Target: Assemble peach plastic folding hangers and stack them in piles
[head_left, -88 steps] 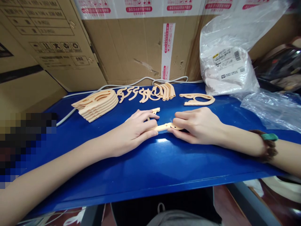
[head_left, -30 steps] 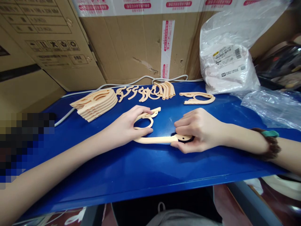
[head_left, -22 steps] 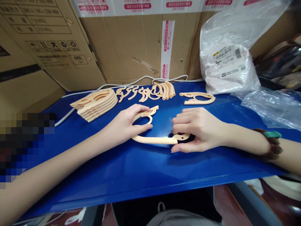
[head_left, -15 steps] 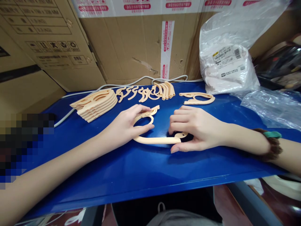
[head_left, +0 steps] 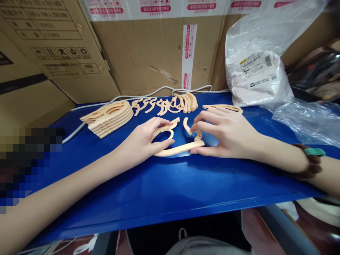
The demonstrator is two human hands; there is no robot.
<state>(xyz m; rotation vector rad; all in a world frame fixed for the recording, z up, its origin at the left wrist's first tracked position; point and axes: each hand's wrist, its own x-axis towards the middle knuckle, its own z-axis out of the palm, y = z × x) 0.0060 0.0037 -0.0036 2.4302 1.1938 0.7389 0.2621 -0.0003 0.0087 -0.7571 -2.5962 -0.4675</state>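
A beige plastic folding clothes hanger [head_left: 178,149] is held low over the blue table, in front of me. My left hand [head_left: 145,138] grips its rounded left end, thumb on the near side and fingers over the far arm. At the right end of the near arm is a curved hook piece [head_left: 198,136]. My right hand [head_left: 225,132] bends round this end, with its thumb by the arm's tip and its fingers at the hook. Its fingers partly hide how the hook meets the arm.
A stack of folded hangers [head_left: 111,118] lies at the back left. Several loose hooks [head_left: 151,104] and curved arms [head_left: 187,102] lie behind my hands. Another hanger [head_left: 221,106] is partly covered by my right hand. Cardboard boxes [head_left: 148,49], a white cable [head_left: 69,136] and a plastic bag [head_left: 257,74] border the table [head_left: 164,198].
The hanger's near arm has swung away from me, toward the far arm. My right hand has moved farther back, and the curved hook now shows beyond its fingers. My left hand stays put.
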